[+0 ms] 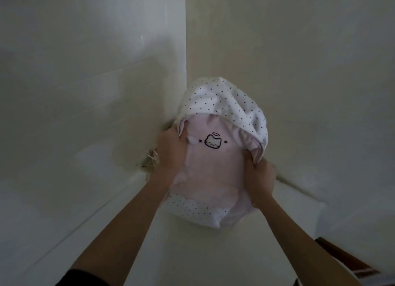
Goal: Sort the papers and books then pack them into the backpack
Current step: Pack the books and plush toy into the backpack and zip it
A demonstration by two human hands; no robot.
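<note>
- Left hand (168,151) has a closed grip on the left edge of the backpack (213,174), fingers curled into the pink fabric just below the rim of the opening.
- Right hand (261,178) also closed, pinching the right edge where pink fabric meets the dotted lining (226,99); fingertips are buried in cloth.
- Both forearms reach in from the near edge; a dark sleeve (85,279) shows at the near left.
- Backpack is soft and pink, with a small cat logo (212,141) on the front and white black-dotted cloth at its far and near ends. It sits in the room corner, against the wall (85,72), on a pale ledge or counter (192,253); surface hard to read.
- Far flap is bunched and puffed up; cannot tell if the mouth is open or what's inside.
- No papers or books in view, so how much is sorted or packed can't be judged.
- Straw-like fibres (152,157) poke out just left of the left hand; unclear what they are.
- Brown wooden piece (342,258) at near right, well apart from the bag.
- Step looks like positioning or opening the bag.
- To do it well: keep both sides held evenly so the limp fabric doesn't fold, pull the rim apart to make a wide mouth, stand the bag against the wall for support, and keep the lining from bunching into the opening.
- Risk: soft body slumps once one hand lets go.
</note>
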